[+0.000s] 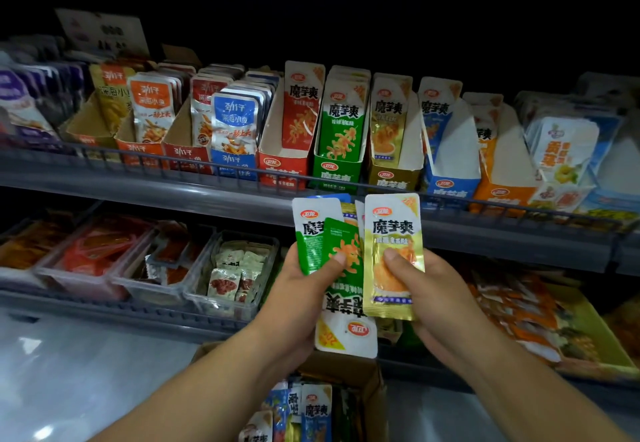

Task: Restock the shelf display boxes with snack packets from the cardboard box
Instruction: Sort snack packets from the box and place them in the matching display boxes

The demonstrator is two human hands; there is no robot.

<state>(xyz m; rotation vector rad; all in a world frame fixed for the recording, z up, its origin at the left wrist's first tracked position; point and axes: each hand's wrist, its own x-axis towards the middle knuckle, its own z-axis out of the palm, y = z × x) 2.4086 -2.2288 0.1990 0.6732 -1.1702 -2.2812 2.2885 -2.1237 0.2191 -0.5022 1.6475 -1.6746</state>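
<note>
Dim shelf ahead: just below the gold display box, I'm sorting, right hand pinching a gold packet, left hand gripping green packets; next, probably lifting gold into it.

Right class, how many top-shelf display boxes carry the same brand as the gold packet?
5, side by side on the top shelf: red box, green box, gold box, blue box, orange box. More may sit in the blur further right.
</note>
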